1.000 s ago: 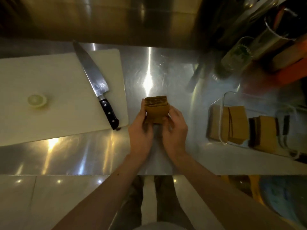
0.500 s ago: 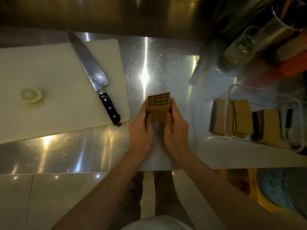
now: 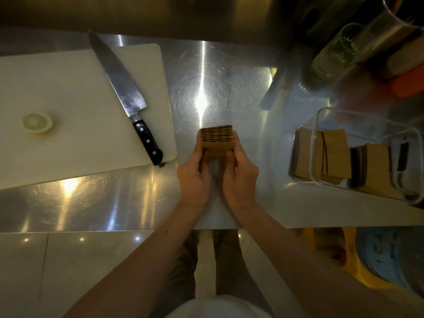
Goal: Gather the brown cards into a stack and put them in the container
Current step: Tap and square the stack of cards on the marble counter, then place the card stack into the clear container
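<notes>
A squared-up stack of brown cards (image 3: 217, 141) stands on edge above the steel counter, held between both hands. My left hand (image 3: 193, 175) grips its left side and my right hand (image 3: 239, 174) grips its right side, thumbs on the near face. To the right, a clear plastic container (image 3: 315, 125) holds several more brown cards (image 3: 336, 154), some leaning upright.
A white cutting board (image 3: 68, 111) lies at the left with a black-handled chef's knife (image 3: 125, 99) and a lemon half (image 3: 37, 122) on it. Glass jars and bottles (image 3: 339, 51) crowd the back right. The steel counter (image 3: 114, 203) ends at its front edge below my hands.
The card stack and both hands have stayed near the counter's centre; the stack has been squared up and tilted slightly more upright. The view shifted a little.
</notes>
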